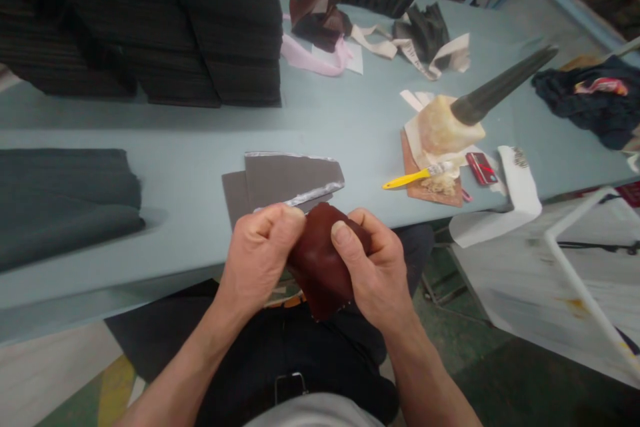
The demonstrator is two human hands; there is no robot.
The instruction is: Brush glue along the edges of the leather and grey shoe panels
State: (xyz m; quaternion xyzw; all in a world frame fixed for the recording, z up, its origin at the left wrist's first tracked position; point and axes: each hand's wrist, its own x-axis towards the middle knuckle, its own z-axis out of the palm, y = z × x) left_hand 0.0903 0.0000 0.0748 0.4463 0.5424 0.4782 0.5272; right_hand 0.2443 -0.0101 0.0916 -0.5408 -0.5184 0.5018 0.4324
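A reddish-brown piece of leather [323, 267] is stretched between my hands, just off the table's front edge. My left hand [265, 247] pinches its upper left side, the thumb pressed against the curled fingers. On the other side my right hand [373, 257] grips it with the thumb on top and the fingers behind. Directly beyond the hands lie flat grey pieces [290, 177], overlapping, with a shiny whitish strip along the edges of the upper one. The underside of the leather is hidden.
Tall stacks of dark sheets [240, 47] fill the back left. Dark folded material [65, 200] lies at left. A yellow-handled brush [410, 179] rests beside a cream block-shaped container [440, 127] with a dark handle-like piece. Leather and fabric scraps [320, 13] lie behind on the pale table [190, 140].
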